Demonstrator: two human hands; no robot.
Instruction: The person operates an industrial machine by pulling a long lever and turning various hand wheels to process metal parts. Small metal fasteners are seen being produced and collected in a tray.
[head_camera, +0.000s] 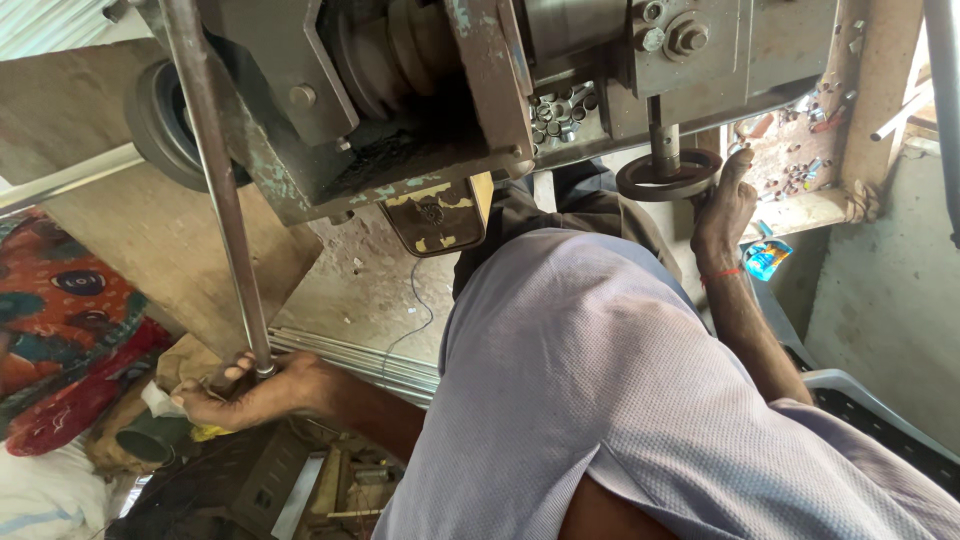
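My left hand (250, 392) is low on the left, closed around the bottom end of a long grey metal rod (215, 180). The rod runs up and slightly left, past a heavy, rusty grey-green machine (400, 90). My right hand (722, 210) reaches up on the right, fingers curled over the rim of a small dark handwheel (650, 180) that hangs from a shaft under the machine. My torso in a pale lilac shirt fills the middle and hides what lies beneath it.
Several short metal tube pieces (560, 110) fill a tray in the machine. A bundle of long rods (350, 352) lies on the floor by a plywood board (150, 230). Patterned cloth (60, 330) is at the left, and a grey plastic chair (860, 400) at the right.
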